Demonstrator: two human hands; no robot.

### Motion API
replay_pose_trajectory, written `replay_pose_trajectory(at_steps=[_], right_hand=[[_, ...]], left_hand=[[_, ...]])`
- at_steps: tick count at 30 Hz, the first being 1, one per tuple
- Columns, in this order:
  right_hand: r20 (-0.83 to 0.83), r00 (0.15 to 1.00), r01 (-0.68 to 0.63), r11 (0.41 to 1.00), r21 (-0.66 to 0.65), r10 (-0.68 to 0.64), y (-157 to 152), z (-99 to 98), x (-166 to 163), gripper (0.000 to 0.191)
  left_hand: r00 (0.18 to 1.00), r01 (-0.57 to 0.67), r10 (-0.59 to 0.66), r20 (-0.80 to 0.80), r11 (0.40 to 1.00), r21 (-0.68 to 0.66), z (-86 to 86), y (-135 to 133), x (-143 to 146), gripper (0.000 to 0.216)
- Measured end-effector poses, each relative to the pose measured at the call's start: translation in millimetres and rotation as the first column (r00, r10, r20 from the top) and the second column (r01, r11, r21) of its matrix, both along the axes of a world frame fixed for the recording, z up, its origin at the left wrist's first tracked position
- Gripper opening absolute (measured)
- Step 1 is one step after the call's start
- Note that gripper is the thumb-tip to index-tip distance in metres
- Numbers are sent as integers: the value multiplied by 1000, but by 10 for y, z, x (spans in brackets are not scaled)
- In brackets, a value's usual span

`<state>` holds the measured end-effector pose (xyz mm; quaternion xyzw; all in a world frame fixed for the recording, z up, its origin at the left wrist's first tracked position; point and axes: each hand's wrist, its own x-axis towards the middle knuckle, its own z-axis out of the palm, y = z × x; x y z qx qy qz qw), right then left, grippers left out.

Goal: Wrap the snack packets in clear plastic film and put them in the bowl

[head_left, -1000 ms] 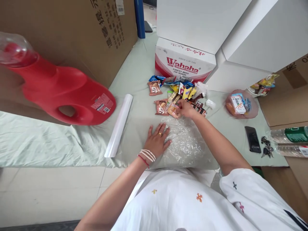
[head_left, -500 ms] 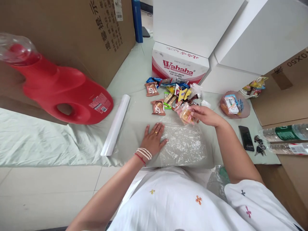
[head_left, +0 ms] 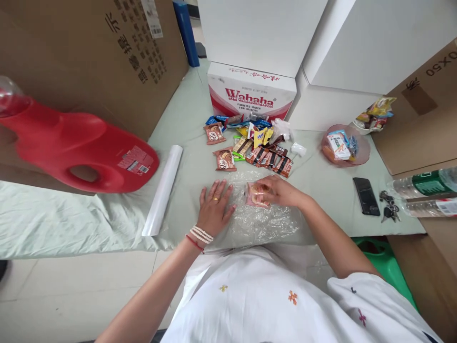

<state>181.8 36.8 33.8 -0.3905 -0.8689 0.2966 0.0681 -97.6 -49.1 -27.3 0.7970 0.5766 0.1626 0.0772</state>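
A clear plastic sheet (head_left: pixel 264 226) lies wrinkled on the cloth-covered table near its front edge. My right hand (head_left: pixel 278 190) grips a small pink wrapped snack packet (head_left: pixel 255 194) over the upper part of that sheet. Flat on the cloth, fingers spread, my left hand (head_left: pixel 216 205) rests at the sheet's left edge. Beyond both hands is a pile of wrapped snacks, among them a brown cookie packet (head_left: pixel 224 159), a yellow packet (head_left: pixel 260 137) and brown-striped packets (head_left: pixel 269 159).
A white roll (head_left: pixel 163 190) and a large red jug (head_left: pixel 89 147) are on the left. Behind the snacks stands a Wahaba-style white-and-red carton (head_left: pixel 252 93). To the right are a pink bowl (head_left: pixel 364 151), a phone (head_left: pixel 366 196), keys (head_left: pixel 390 209) and plastic bottles (head_left: pixel 433 183).
My right hand has brought the pink snack packet from the pile's edge down and left over the plastic sheet. The left hand stays flat. The view has shifted slightly.
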Motion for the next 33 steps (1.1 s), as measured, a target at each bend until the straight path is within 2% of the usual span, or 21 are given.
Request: replay_pose_trajectory(at_steps=[2, 5, 7, 11, 14, 18, 21, 26, 30, 33], right_hand=[[8, 1000, 2, 1000, 4, -2, -92, -56, 22, 61], [71, 988, 133, 990, 40, -136, -164, -132, -27, 68], [121, 974, 187, 981, 59, -193, -159, -156, -80, 62], [227, 960, 157, 987, 35, -161, -86, -139, -100, 35], [260, 939, 235, 972, -9, -225, -34, -99, -14, 31], [149, 930, 341, 940, -17, -335, -76, -47, 35, 34], [139, 948, 286, 958, 21, -286, -228, -55, -115, 39], [273, 939, 177, 976, 128, -206, -445, -146, -366, 49], [306, 935, 147, 982, 119, -178, -426, -105, -248, 46], [271, 950, 123, 985, 124, -153, -388, -33, -111, 44]], left_hand=[[999, 38, -39, -12, 999, -6, 14, -27, 9, 56], [994, 97, -102, -41, 990, -98, -10, -54, 40, 55], [992, 98, -109, -63, 983, -152, -38, -64, 46, 57], [987, 107, -128, -94, 974, -198, -63, -73, -3, 71], [981, 130, -159, -114, 966, -224, -58, -71, -44, 79], [977, 132, -168, -134, 962, -238, -58, -68, -55, 80], [976, 133, -166, -139, 967, -218, -71, -71, -51, 80], [978, 140, -166, -125, 971, -191, -96, -77, -57, 80], [981, 145, -166, -100, 970, -194, -87, -78, -62, 81], [983, 148, -165, -75, 971, -190, -91, -78, -64, 81]])
